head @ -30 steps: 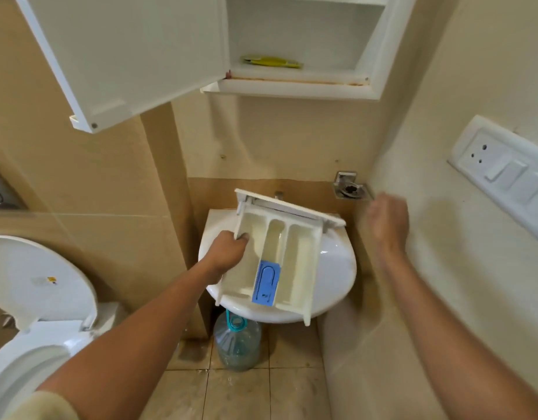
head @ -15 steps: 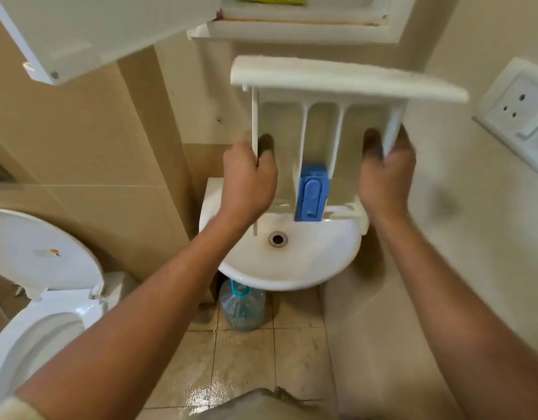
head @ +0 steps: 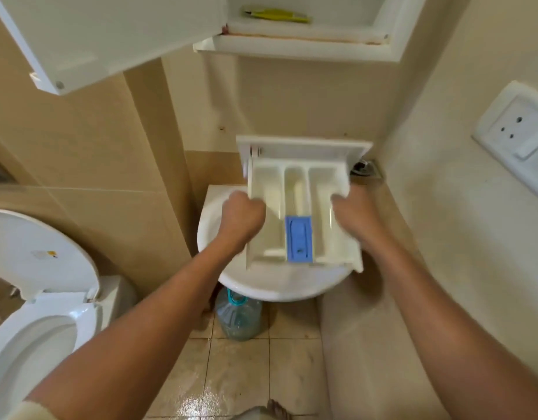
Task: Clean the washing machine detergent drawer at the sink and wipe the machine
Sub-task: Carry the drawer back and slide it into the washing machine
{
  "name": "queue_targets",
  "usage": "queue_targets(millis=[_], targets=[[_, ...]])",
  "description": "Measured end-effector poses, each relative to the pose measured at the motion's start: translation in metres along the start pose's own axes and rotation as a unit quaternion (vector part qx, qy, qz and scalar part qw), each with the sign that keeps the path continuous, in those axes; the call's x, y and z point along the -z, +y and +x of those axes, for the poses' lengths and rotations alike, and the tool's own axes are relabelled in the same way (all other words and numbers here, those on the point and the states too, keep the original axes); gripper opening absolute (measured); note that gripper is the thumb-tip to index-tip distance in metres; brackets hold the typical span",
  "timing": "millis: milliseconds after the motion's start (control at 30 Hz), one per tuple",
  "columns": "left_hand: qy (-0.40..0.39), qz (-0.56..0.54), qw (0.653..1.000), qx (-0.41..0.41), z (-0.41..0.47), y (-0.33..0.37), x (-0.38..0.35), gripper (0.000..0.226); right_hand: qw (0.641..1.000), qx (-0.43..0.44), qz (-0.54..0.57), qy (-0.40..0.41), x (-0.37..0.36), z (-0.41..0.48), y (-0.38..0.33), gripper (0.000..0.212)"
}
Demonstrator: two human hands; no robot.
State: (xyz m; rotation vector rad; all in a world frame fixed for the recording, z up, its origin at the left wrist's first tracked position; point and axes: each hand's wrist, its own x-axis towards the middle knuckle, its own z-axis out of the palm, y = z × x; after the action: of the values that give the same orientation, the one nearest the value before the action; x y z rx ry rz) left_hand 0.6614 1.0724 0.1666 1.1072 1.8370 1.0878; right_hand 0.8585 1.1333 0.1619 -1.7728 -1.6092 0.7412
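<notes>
a person is holding a cream-white plastic detergent drawer (head: 295,183) in both hands, open side up, over a round white ceramic sink (head: 277,283); whether it is touching the basin is not clear. the drawer's wide front panel is pointing away toward the beige tiled wall, and a blue rectangular plastic insert (head: 299,239) is sitting in the near end of the middle compartment. the left hand (head: 242,218) is gripping the drawer's left wall, fingers curled tight over the rim. the right hand (head: 357,216) is clasping the right wall, fingers wrapped round its edge, though blur is softening the detail. a large clear plastic water bottle (head: 239,321) with a teal handle is standing on the wet floor under the sink. a white toilet (head: 34,328) with its lid raised is sitting at the left. overhead, a white cabinet door (head: 110,34) is hanging open, and a yellow object (head: 277,15) is lying on the shelf inside.
</notes>
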Motion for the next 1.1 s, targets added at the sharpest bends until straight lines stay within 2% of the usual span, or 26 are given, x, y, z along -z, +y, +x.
queue_targets(millis=[33,100,167,200,233,267,300,333,367,433,467,533,600,700,767,833,867,900,933,967,1000,1033,1067,1100], targets=[[0.042,-0.004,0.996,-0.075,-0.005,0.022,0.006,0.034,0.994,0.069,0.022,0.078,0.017,-0.001,-0.019,0.028],[0.117,-0.013,0.968,-0.222,-0.014,0.049,0.014,0.046,0.953,0.198,0.07,0.22,0.038,-0.009,-0.045,0.021],[0.152,0.006,0.944,-0.294,-0.016,0.046,0.012,0.041,0.916,0.24,0.116,0.301,0.025,-0.018,-0.036,0.023],[0.145,0.032,0.951,-0.271,-0.009,0.025,0.006,0.036,0.924,0.201,0.124,0.301,0.009,-0.021,-0.021,0.024],[0.109,0.067,0.972,-0.199,-0.001,0.001,-0.001,0.03,0.958,0.127,0.122,0.225,-0.01,-0.021,-0.003,0.022],[0.043,0.098,0.99,-0.087,0.006,-0.028,-0.009,0.023,0.995,0.036,0.058,0.075,-0.032,-0.021,0.016,0.021],[-0.049,0.125,0.99,0.043,0.009,-0.057,-0.017,0.018,0.993,-0.06,-0.033,-0.094,-0.051,-0.027,0.035,0.023],[-0.127,0.147,0.97,0.143,0.006,-0.083,-0.024,0.015,0.965,-0.118,-0.109,-0.207,-0.066,-0.032,0.057,0.027],[-0.165,0.174,0.951,0.195,-0.001,-0.1,-0.028,0.012,0.94,-0.149,-0.176,-0.252,-0.074,-0.04,0.07,0.028],[-0.145,0.16,0.95,0.226,-0.007,-0.116,-0.033,0.016,0.946,-0.169,-0.142,-0.236,-0.081,-0.04,0.082,0.018],[-0.127,0.134,0.958,0.221,-0.005,-0.112,-0.032,0.016,0.951,-0.182,-0.119,-0.218,-0.078,-0.038,0.079,0.012],[-0.108,0.139,0.97,0.166,0.0,-0.089,-0.025,0.012,0.959,-0.159,-0.117,-0.201,-0.062,-0.03,0.062,0.013],[-0.066,0.136,0.985,0.085,0.01,-0.051,-0.016,0.019,0.983,-0.11,-0.072,-0.131,-0.039,-0.008,0.039,0.026],[0.063,0.131,0.985,-0.095,0.006,0.02,0.002,0.036,0.998,0.028,-0.015,0.055,0.01,0.009,-0.015,0.029],[0.14,0.098,0.955,-0.243,-0.004,0.059,0.014,0.039,0.965,0.159,0.049,0.204,0.037,0.006,-0.043,0.026],[0.2,0.082,0.914,-0.344,-0.01,0.07,0.017,0.026,0.9,0.269,0.12,0.321,0.039,-0.005,-0.052,0.024],[0.218,0.092,0.902,-0.361,-0.009,0.06,0.014,0.02,0.884,0.28,0.123,0.353,0.028,-0.007,-0.043,0.027],[0.214,0.105,0.906,-0.349,-0.006,0.042,0.006,0.017,0.895,0.244,0.118,0.354,0.01,-0.009,-0.022,0.032],[0.179,0.126,0.931,-0.291,-0.002,0.016,-0.002,0.017,0.932,0.169,0.119,0.299,-0.011,-0.012,-0.002,0.034],[0.112,0.155,0.963,-0.191,0.002,-0.013,-0.011,0.021,0.978,0.049,0.102,0.174,-0.03,-0.016,0.018,0.032],[0.025,0.189,0.98,-0.062,0.004,-0.044,-0.019,0.024,0.997,-0.078,0.025,0.012,-0.047,-0.024,0.039,0.024],[-0.055,0.207,0.975,0.062,0.002,-0.073,-0.025,0.024,0.975,-0.159,-0.06,-0.14,-0.06,-0.035,0.056,0.014],[-0.105,0.211,0.962,0.138,-0.003,-0.096,-0.03,0.021,0.951,-0.192,-0.104,-0.217,-0.068,-0.045,0.069,0.007],[-0.117,0.2,0.958,0.168,-0.008,-0.113,-0.033,0.017,0.946,-0.197,-0.113,-0.23,-0.071,-0.05,0.077,0.006]])
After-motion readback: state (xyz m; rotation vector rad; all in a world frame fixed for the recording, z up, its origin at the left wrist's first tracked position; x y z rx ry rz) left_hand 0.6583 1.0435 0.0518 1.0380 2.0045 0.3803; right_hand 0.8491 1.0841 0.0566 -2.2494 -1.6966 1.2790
